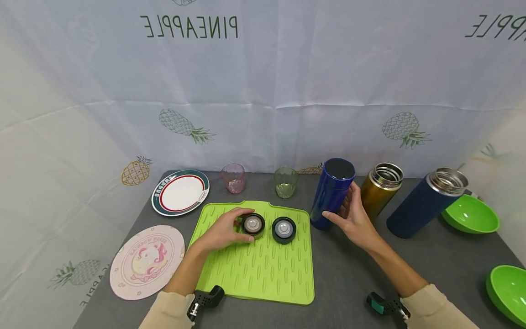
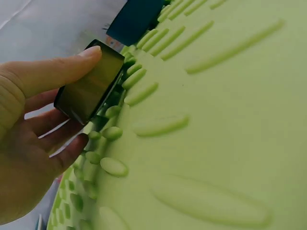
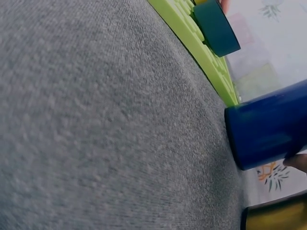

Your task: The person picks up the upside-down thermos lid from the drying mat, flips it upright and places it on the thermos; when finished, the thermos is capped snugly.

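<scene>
In the head view, my left hand holds a gold bottle lid upside down on the lime-green mat. Its thumb lies against the lid's side in the left wrist view. A second lid, dark blue, lies upturned on the mat just right of it. My right hand grips a shiny blue thermos that stands upright with a dark top. Behind that hand is a gold thermos with an uncovered steel mouth. A matte navy thermos, also uncovered, stands further right.
Behind the mat stand a pink glass and a green glass. At left lie a rimmed plate and a round pink mat. Two green bowls sit along the right side of the grey table.
</scene>
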`<state>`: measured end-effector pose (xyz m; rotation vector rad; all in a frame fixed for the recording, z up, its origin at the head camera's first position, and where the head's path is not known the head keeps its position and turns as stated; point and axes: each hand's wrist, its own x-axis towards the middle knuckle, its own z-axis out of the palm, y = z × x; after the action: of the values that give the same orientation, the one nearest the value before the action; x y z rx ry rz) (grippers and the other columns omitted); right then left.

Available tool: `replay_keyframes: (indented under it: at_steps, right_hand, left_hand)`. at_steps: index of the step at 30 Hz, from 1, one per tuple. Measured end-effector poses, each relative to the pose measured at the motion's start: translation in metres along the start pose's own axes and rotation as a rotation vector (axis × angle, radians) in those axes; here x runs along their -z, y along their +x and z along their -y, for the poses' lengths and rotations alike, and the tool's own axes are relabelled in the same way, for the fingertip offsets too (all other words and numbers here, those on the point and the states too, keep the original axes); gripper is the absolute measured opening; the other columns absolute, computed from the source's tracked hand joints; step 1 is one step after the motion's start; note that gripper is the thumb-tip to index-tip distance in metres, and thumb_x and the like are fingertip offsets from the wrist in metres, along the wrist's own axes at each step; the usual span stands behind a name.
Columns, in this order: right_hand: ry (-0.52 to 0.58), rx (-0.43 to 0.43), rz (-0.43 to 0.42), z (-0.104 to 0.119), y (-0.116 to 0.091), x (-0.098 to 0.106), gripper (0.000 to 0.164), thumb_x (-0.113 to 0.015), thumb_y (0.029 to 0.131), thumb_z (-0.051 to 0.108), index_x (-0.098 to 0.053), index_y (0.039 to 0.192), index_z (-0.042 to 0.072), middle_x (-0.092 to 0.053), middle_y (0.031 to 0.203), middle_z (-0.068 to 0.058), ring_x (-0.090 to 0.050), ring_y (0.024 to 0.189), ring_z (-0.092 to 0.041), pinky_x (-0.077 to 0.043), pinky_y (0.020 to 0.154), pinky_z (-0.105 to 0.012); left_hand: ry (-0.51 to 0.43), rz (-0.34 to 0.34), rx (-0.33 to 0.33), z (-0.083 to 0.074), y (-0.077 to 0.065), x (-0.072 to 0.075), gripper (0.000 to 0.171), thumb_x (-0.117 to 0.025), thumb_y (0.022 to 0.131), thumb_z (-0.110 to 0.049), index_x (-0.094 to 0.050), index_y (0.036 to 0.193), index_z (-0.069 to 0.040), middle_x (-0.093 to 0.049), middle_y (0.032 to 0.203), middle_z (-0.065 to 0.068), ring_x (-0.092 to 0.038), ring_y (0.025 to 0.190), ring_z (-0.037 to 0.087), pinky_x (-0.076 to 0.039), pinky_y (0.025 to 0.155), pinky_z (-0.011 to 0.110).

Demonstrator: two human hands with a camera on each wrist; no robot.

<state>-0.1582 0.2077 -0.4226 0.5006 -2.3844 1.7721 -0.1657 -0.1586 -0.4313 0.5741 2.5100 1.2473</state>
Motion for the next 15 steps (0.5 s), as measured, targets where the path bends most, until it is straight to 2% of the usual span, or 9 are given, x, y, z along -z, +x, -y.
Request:
replay_keyframes:
  at_steps: [5,8,10,12,15]
  right_hand:
    - [-0.024,-0.004,-0.005,0.003,-0.005,0.000,0.111,-0.074,0.090,-0.003,0.004,0.162,0.030,-0.013,0.169,-0.021,-0.020,0.155,-0.050,-0.022,0.116,-0.074]
    - [-0.036,-0.013,0.002,0.005,-0.010,0.000,0.115,-0.074,0.090,-0.002,0.008,0.162,0.032,-0.005,0.172,-0.019,-0.012,0.157,-0.049,-0.018,0.119,-0.069]
    - [-0.044,-0.013,0.005,0.008,-0.014,0.001,0.116,-0.074,0.090,-0.001,0.011,0.162,0.032,-0.001,0.173,-0.017,-0.008,0.158,-0.047,-0.017,0.124,-0.057]
    - [-0.052,0.003,0.005,0.010,-0.019,0.002,0.117,-0.073,0.090,-0.002,0.012,0.162,0.031,0.002,0.173,-0.016,-0.006,0.159,-0.044,-0.019,0.128,-0.036]
    - [-0.075,0.067,-0.009,0.014,-0.027,0.004,0.119,-0.074,0.088,-0.007,0.011,0.163,0.027,-0.001,0.173,-0.015,-0.011,0.162,-0.023,-0.023,0.121,-0.009]
  left_hand:
    - [0.004,-0.009,0.030,-0.002,0.003,-0.002,0.074,-0.088,0.080,-0.021,-0.056,0.144,-0.009,-0.059,0.145,0.008,-0.060,0.122,0.027,-0.050,0.102,0.045]
    - [0.008,-0.027,0.069,-0.004,0.004,-0.002,0.072,-0.089,0.079,-0.022,-0.057,0.143,-0.012,-0.060,0.143,0.005,-0.060,0.119,0.025,-0.050,0.100,0.044]
    - [0.010,-0.046,0.081,-0.006,0.004,-0.001,0.072,-0.089,0.079,-0.022,-0.057,0.142,-0.013,-0.060,0.142,0.004,-0.059,0.120,0.026,-0.051,0.100,0.045]
    - [0.019,-0.065,0.075,-0.009,0.005,0.000,0.071,-0.089,0.079,-0.021,-0.057,0.142,-0.013,-0.061,0.140,0.004,-0.059,0.123,0.027,-0.051,0.101,0.046]
    - [0.033,-0.093,0.050,-0.017,0.004,0.006,0.072,-0.089,0.078,-0.022,-0.057,0.141,-0.013,-0.061,0.137,0.004,-0.058,0.126,0.027,-0.052,0.104,0.048]
